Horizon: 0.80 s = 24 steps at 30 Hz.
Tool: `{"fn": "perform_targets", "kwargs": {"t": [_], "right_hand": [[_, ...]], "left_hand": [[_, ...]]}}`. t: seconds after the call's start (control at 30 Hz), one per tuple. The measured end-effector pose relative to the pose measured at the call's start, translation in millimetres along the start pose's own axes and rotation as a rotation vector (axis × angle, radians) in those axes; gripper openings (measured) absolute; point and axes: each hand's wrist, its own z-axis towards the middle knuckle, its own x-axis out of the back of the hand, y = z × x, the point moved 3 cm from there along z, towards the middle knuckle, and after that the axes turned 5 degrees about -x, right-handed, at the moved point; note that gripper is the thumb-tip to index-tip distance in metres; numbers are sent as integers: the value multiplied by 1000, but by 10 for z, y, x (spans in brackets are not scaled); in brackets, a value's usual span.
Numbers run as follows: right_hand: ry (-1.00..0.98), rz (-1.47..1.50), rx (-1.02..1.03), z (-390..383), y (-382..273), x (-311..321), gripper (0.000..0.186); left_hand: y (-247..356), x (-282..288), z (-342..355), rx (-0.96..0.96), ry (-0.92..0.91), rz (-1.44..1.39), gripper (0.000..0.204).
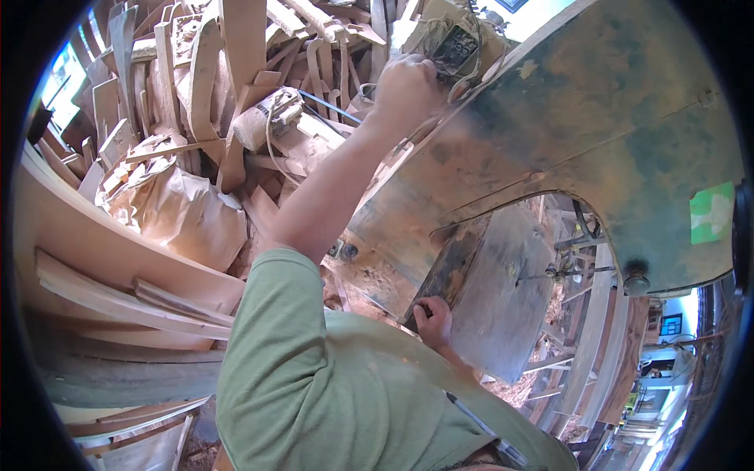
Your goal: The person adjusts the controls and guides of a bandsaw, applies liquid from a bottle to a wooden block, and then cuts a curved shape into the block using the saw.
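My left arm stretches up to the far side, and my left hand [408,85] is curled closed beside a dusty switch box [456,50] with loose wires; its fingertips are hidden. Nearer to me, my right hand [433,320] is closed with bent fingers at the near end of a dark, worn strip [454,267]. That strip runs along a grey machine table [503,290]. What the right fingers hold, if anything, is hidden. The large, stained machine body [581,149], which looks like a band saw, curves over the table.
Wood offcuts [206,71] lie heaped at the far left, with a dusty cylinder [267,118] and a crumpled sack [184,208] among them. Long curved boards [118,290] stack at my left. A round knob [636,279] juts from the machine; slatted wood [589,345] stands beyond the table.
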Motion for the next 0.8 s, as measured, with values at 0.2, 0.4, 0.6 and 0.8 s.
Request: {"fn": "perform_targets", "kwargs": {"t": [0.2, 0.4, 0.6, 0.8], "right_hand": [[20, -16, 33, 14, -28, 5, 8], [10, -8, 8, 8, -42, 17, 8], [-6, 0, -16, 0, -22, 25, 8], [3, 14, -14, 1, -10, 28, 8]], "left_hand": [[-191, -151, -18, 145, -140, 118, 15], [-101, -1, -49, 374, -62, -98, 18], [-40, 24, -11, 378, -34, -20, 19], [-34, 0, 18, 495, -8, -53, 22]]}}
